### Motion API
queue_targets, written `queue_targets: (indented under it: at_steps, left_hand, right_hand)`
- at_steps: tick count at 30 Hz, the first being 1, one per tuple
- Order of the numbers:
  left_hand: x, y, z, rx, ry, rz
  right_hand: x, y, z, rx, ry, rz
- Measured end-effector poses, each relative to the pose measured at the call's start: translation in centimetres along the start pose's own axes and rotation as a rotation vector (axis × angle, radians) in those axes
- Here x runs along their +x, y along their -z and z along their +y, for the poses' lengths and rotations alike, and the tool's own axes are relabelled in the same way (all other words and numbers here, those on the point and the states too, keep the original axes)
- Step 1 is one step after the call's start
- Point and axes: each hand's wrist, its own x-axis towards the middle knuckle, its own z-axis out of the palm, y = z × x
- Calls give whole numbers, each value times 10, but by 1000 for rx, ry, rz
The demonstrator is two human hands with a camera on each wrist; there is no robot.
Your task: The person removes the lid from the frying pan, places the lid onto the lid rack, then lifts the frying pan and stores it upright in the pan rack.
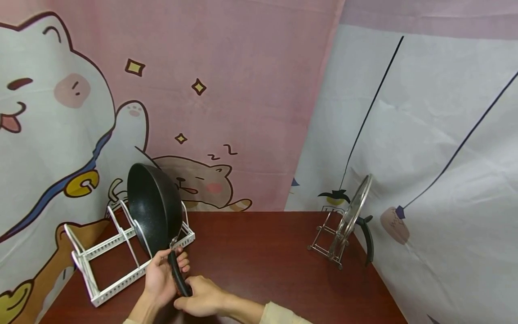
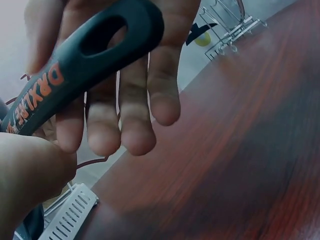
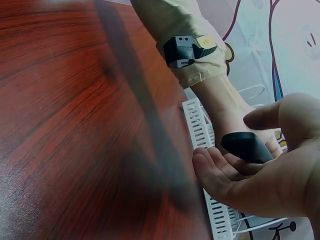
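Observation:
A black wok [image 1: 155,209] stands on edge, its bowl among the dividers of a white rack [image 1: 117,288]. My left hand [image 1: 159,276] holds its black handle [image 1: 175,270] near the bowl, thumb on one side and fingers curled past the other. At the handle's free end is my right hand [image 1: 204,297]. In the right wrist view the handle end [image 3: 245,146] lies between the right thumb [image 3: 262,117] and fingers, with the thumb apart from it. The left wrist view shows the right fingers [image 2: 137,132] extended behind the handle, which bears orange lettering.
At the right of the brown table [image 1: 259,252], a small wire rack [image 1: 323,240] holds a glass lid [image 1: 351,216] upright; its black handle [image 1: 367,240] faces right. Printed cloth [image 1: 243,67] hangs behind and beside the table.

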Motion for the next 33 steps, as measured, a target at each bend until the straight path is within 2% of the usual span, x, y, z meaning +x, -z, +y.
queue_targets:
  at_steps: [4, 7, 11, 15, 21, 26, 33]
  left_hand:
    - [-4, -4, -1, 120, -19, 124]
    - [-6, -6, -2, 182, -34, 183]
    - [-8, -5, -3, 216, -38, 196]
    - [-9, -3, -3, 264, -31, 207]
    - [-10, 1, -3, 361, -42, 235]
    - [-12, 5, -4, 444, -52, 275]
    - [-17, 5, -5, 505, -66, 329]
  right_hand:
    - [-1, 2, 2, 45, -8, -16]
    - [-2, 3, 4, 83, -13, -24]
    - [-5, 4, 9, 99, -25, -8]
    - [-8, 7, 14, 63, -20, 33]
    - [-13, 16, 21, 20, -27, 15]
    - [-19, 19, 29, -47, 28, 35]
    - [-27, 27, 43, -125, 108, 52]
